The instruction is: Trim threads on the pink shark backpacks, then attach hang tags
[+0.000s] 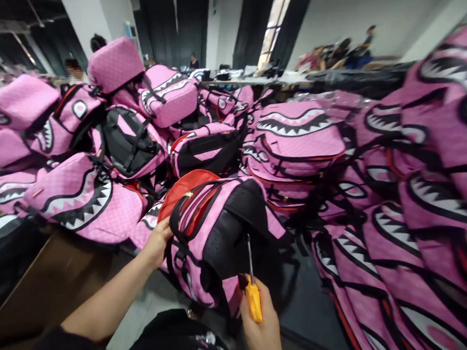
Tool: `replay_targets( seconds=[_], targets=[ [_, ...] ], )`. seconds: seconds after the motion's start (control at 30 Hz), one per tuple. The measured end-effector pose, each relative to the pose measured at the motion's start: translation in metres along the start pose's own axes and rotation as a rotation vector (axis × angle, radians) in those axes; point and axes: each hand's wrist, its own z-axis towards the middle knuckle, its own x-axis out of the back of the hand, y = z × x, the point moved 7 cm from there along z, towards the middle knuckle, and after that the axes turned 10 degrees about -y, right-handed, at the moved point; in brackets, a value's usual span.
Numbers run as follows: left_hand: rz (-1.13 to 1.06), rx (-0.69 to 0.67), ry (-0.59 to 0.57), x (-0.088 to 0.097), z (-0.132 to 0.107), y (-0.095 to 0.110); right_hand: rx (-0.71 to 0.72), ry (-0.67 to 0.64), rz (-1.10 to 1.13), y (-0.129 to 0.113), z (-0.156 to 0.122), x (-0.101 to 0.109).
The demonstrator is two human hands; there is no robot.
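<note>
Working two-handed on a pink backpack

Grasped in right hand: yellow-handled tool, thin metal end pointing far, in front of the bag's black back panel. Touching or just apart, cannot tell. Clasped by left hand, fingertips partly hidden: left edge of same backpack, beside red fabric spread open on its far side.

Located mid-scene, at near edge of the heap: the backpack, tilted, back panel facing near and right. Hanging close beside right hand: pink-and-black strap.

For good handling, as judged from here: brace bag firmly from the left, fingers well apart from the metal end. Angle the point along the fabric, not into it. Use short, controlled strokes. Ease the strap clear before working close to it. Turn the panel to the light; hard to read detail, black on black.

Further out, to the right: dark table, then upright row of shark-mouth bags. To the far side: heaped backpacks. To the near left: cardboard, below more pink bags.
</note>
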Motion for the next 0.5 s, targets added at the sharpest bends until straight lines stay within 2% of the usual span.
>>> replay_targets(
  seconds=[0.07,0.13,0.17,0.23,0.33,0.4,0.5],
  targets=[
    [0.123,-0.181,0.081,0.007,-0.008,0.023,-0.041,-0.017,-0.019,0.005,0.001,-0.002],
    [0.306,-0.426,0.141,-0.001,-0.024,0.054,-0.081,-0.033,-0.018,0.008,0.003,-0.002],
    [0.429,-0.545,0.132,-0.013,-0.033,0.069,-0.099,-0.038,-0.013,0.009,0.005,-0.001],
    [0.698,-0.701,0.020,-0.051,-0.044,0.089,-0.121,-0.044,-0.008,0.008,0.008,0.001],
    [0.959,-0.697,-0.188,-0.100,-0.031,0.088,-0.120,-0.025,-0.019,0.006,0.010,0.008],
    [1.020,-0.639,-0.236,-0.115,-0.012,0.078,-0.109,-0.009,-0.030,0.005,0.009,0.017],
    [1.108,-0.566,-0.267,-0.122,0.012,0.056,-0.099,0.040,-0.055,0.005,0.001,0.036]
  ],
)
